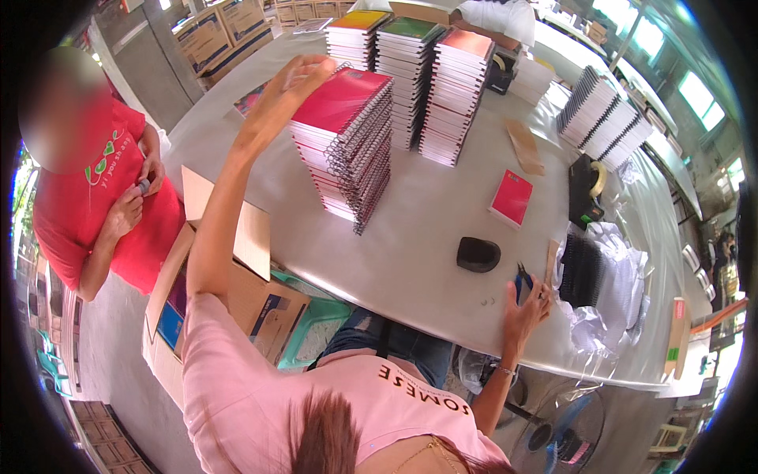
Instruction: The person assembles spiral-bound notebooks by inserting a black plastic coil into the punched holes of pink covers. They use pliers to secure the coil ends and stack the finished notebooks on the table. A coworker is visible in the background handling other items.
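My left hand (296, 85) is stretched out over the far left corner of a tall stack of red spiral notebooks (339, 103). Its fingers are apart, and I cannot tell whether they touch the top cover. The wire coils of this stack face right and toward me. Low on the right, my right hand (527, 314) rests at the table's near edge with its fingers apart. Just beyond its fingertips lies a pair of pliers (523, 276) with dark blue handles. A black rounded object (478, 254) and small wire bits lie left of the pliers.
Behind stand notebook stacks with yellow (359, 21), green (409, 31) and orange-red (466, 43) covers. A small red book (513, 197), a tape dispenser (584, 189) and black coils (580, 268) lie rightward. An open carton (272, 312) sits left, beside a person in red (118, 189).
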Available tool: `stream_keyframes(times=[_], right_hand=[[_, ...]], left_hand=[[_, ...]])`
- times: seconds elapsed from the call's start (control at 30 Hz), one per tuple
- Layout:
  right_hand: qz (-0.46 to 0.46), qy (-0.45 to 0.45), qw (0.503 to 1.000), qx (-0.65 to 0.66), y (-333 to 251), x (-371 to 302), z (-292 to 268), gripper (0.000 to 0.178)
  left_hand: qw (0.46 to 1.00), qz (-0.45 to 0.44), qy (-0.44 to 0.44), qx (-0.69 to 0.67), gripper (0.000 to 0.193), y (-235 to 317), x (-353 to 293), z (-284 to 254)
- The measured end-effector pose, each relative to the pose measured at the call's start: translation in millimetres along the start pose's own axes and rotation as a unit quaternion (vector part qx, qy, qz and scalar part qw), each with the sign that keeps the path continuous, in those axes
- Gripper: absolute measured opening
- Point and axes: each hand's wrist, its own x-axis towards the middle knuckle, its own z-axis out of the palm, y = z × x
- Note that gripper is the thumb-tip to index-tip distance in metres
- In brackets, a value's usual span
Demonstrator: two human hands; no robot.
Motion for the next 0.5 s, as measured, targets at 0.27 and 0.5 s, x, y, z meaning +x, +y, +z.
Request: stream_keyframes(times=[0.27, 0.5], right_hand=[[0.000, -0.010, 1.000, 0.020, -1.7, -2.3, -2.5, 0.055], [-0.004, -0.006, 1.000, 0.025, 2.7, -1.3, 0.2, 0.056]], left_hand=[[0.940, -0.024, -0.162, 0.299, 0.129, 17.9, 35.7, 13.1], [0.910, -0.060, -0.221, 0.345, 0.137, 14.3, 46.3, 32.2]])
